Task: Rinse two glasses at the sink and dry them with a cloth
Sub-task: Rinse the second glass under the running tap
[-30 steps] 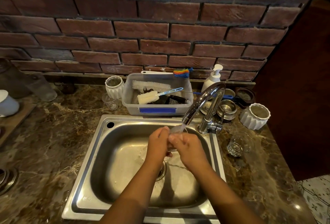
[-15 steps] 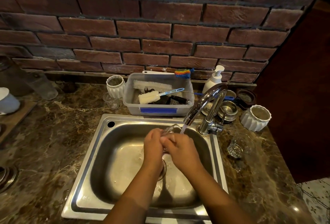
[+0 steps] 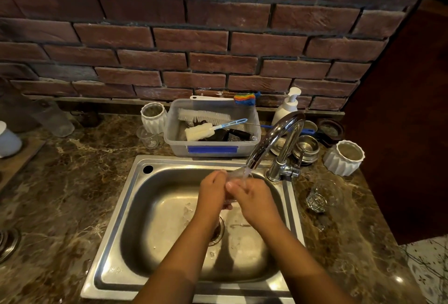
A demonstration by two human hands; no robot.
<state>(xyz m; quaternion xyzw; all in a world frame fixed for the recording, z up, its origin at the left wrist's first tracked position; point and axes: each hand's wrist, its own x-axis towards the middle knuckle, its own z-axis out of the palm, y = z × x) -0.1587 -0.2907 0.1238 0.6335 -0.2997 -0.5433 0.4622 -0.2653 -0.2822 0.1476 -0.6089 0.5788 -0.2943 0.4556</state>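
I see both hands over the back part of the sink [image 3: 150, 219], just under the faucet [image 3: 288, 124] spout. The left hand [image 3: 213, 192] curls its fingers round the glass [image 3: 234, 174] from the left. The right hand [image 3: 254, 203] wraps it from the right, thumb lying toward the left hand. The glass (mostly hidden, only its far end shows) tilts up toward the spout. Water [image 3: 246, 173] runs onto it, possibly into its mouth; blur leaves that unsure. The second glass [image 3: 323, 196] stands on the counter [image 3: 72, 194] beside the sink's right edge, near the faucet base. A plastic tub [image 3: 211, 150] of brushes sits behind the sink's back edge.
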